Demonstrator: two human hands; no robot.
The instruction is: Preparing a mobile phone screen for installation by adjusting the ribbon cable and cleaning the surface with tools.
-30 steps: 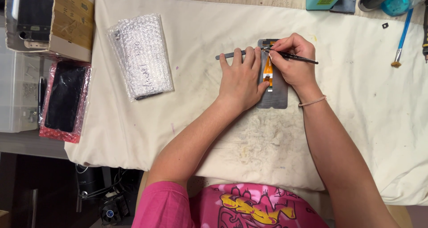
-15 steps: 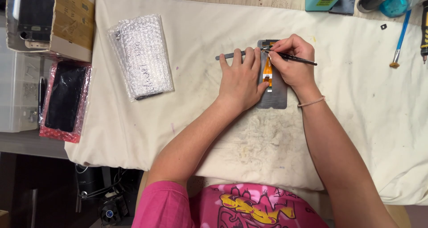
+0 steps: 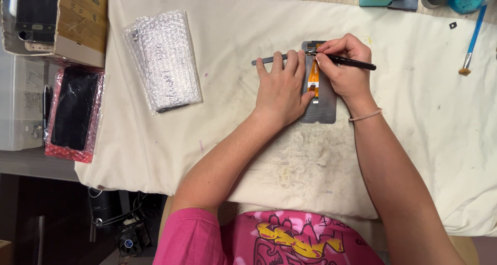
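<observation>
Panel: a flat grey phone screen panel [image 3: 320, 107], smooth and rectangular, lies back-up near the bench's centre, long axis running twelve to six o'clock.
Ribbon: a thin orange flex cable [image 3: 313, 78] runs along that same axis.
Left hand: my left hand [image 3: 281, 89] lies flat, fingers spread narrow, pressing the panel's nine o'clock edge; it grips nothing.
Right hand: my right hand [image 3: 346, 68] pinches a slim black tool [image 3: 348, 62], its tip at the panel's twelve o'clock end, shaft pointing toward three.
Bench: a stained, creased cream cloth [image 3: 424, 141].
Nine o'clock: a bubble-wrap pouch [image 3: 163, 60], knobbly and translucent.
Two o'clock: a blue-handled brush [image 3: 472, 41].
</observation>
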